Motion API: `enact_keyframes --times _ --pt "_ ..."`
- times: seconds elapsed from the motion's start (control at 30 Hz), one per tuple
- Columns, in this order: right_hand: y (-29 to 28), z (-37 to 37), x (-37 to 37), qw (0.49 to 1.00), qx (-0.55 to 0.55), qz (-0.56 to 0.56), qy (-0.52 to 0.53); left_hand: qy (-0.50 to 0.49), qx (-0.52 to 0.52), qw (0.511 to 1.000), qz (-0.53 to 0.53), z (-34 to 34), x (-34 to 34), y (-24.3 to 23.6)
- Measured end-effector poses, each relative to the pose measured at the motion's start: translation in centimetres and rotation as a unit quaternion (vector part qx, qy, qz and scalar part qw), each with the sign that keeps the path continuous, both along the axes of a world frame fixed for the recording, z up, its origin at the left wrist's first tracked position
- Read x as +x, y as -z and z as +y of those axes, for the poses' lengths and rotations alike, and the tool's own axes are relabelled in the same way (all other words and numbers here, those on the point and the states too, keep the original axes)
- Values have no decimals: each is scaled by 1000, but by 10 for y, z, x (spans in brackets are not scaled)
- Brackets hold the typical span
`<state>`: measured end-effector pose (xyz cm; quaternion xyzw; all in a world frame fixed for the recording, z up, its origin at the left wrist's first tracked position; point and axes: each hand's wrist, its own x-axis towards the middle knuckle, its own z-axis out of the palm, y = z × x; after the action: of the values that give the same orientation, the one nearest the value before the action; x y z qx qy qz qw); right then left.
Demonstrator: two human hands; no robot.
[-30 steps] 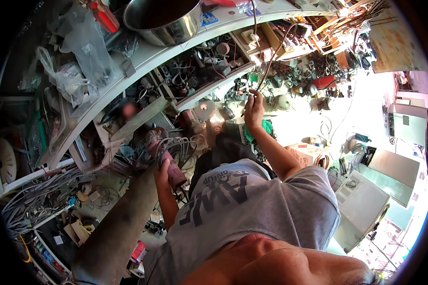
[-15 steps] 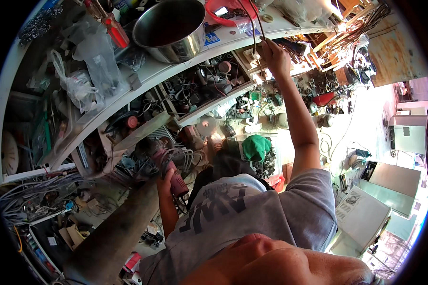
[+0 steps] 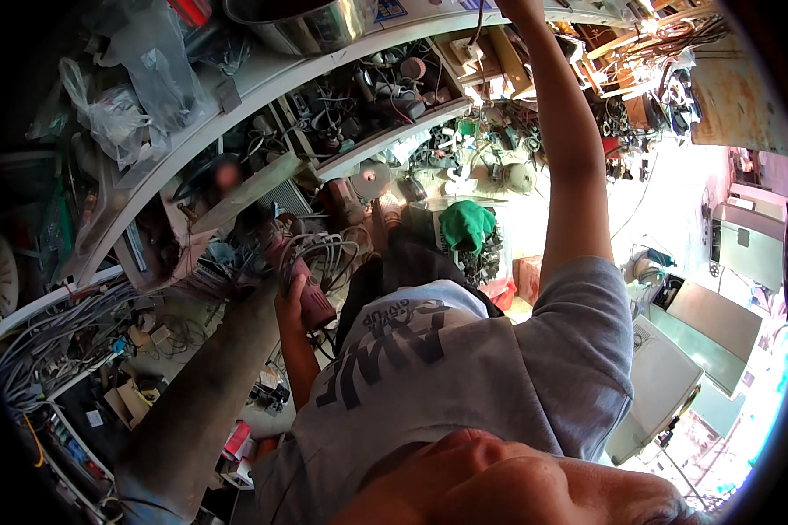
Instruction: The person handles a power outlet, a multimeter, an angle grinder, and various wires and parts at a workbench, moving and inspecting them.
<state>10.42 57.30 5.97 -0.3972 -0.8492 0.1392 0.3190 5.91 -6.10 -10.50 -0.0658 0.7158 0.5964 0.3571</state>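
Note:
My left hand [image 3: 291,297] grips a maroon power tool [image 3: 311,299] low in the middle left, with grey cord loops [image 3: 333,249] beside it. My right arm stretches up to the workbench edge, where my right hand [image 3: 521,10] is cut off by the top of the view; its fingers and anything in them are hidden. A dark cable [image 3: 477,31] hangs just left of that hand. Near it on the white bench [image 3: 394,26] stands a large steel pot [image 3: 311,31].
Plastic bags [image 3: 162,87] lie on the bench, with parts-filled drawers [image 3: 385,92] below. A long dark tube [image 3: 193,402] runs at lower left beside cable bundles [image 3: 44,346]. A green cloth [image 3: 464,226] is by my legs; appliances [image 3: 665,381] stand at the right.
My right hand has risen from mid-view, holding a cable, to beyond the bench edge at the top. My left hand with the tool has shifted slightly. The green cloth has become uncovered.

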Motion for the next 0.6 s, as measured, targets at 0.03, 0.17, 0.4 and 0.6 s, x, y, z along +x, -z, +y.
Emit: enact_keyframes --times 0.03,0.17,0.4,0.6 --pt "-2 -3 3 1000 -4 -1 -6 -12 10 1000 -7 2 1 -1" --pt "1 -21 33 998 62 -3 -3 -14 12 1000 -11 5 1 -10" --pt "67 -34 115 991 -60 64 99 -27 -2 999 -27 4 -1 -4" --pt "183 -39 165 946 -247 -150 148 -48 -30 992 -114 -4 -2 18"
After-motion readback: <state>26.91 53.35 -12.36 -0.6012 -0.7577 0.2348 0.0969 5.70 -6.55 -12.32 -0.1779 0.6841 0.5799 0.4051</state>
